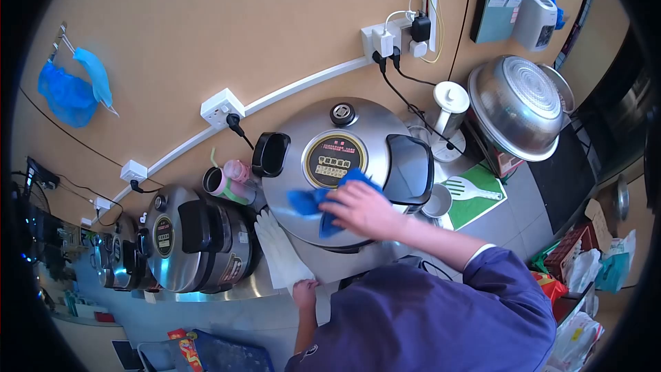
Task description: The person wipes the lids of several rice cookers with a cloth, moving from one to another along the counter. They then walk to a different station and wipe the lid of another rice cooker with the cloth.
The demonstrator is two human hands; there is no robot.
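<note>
My right hand (pixel 365 209) presses a blue cloth (pixel 333 224) onto the lid of a large silver rice cooker (pixel 289 196). The fingers are bent over the cloth, which bunches out on both sides of them and is slightly blurred. Lower down, my left hand (pixel 304 293) is closed at the cuff end of a white glove (pixel 281 251). The glove's fingers point up beside the cooker's lower left side. A round label (pixel 335 160) with gold characters sits in the middle of the lid, and a black handle (pixel 410 169) is on its right.
More rice cookers (pixel 200 238) line the counter to the left. Behind the glove stand cups (pixel 224 182). On the right are a white cup (pixel 437 201), a slotted spatula (pixel 471 189) on a green sheet, a white-lidded jug (pixel 449 114) and upturned metal basins (pixel 516 100). Power cords run to a wall socket (pixel 222 108).
</note>
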